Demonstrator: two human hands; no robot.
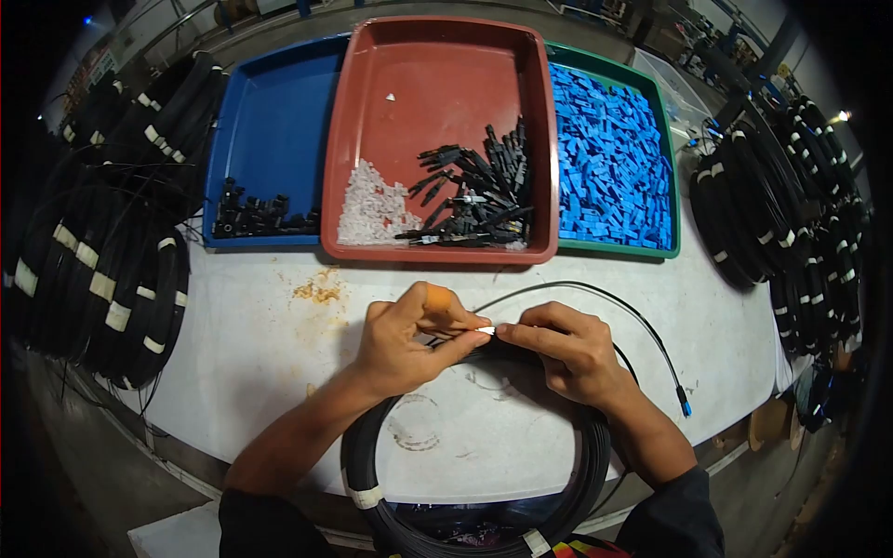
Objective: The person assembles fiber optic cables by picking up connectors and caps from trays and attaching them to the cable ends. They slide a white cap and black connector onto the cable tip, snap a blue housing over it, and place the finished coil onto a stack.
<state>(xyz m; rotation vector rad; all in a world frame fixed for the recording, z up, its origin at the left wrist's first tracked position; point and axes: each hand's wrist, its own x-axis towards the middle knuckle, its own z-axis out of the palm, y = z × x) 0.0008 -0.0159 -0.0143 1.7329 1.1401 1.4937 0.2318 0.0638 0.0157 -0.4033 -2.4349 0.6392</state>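
Note:
My left hand [409, 339], with an orange wrap on one finger, pinches a small white plastic piece [486, 330] between thumb and fingertips. My right hand [569, 349] is closed, its fingertips meeting the right end of that piece; what lies between them is hidden. Below both hands a coil of black cable [360, 456], bound with white tape, rests upright against the table edge and my body. A loose cable length arcs to the right and ends in a blue-tipped connector [686, 406] on the table.
Behind my hands stand a blue tray [279, 102] with black parts, a red tray [446, 74] with white pieces and black connectors, and a green tray [675, 223] full of blue clips. Taped cable coils flank the white table [251, 372] at left [88, 279] and right [744, 209].

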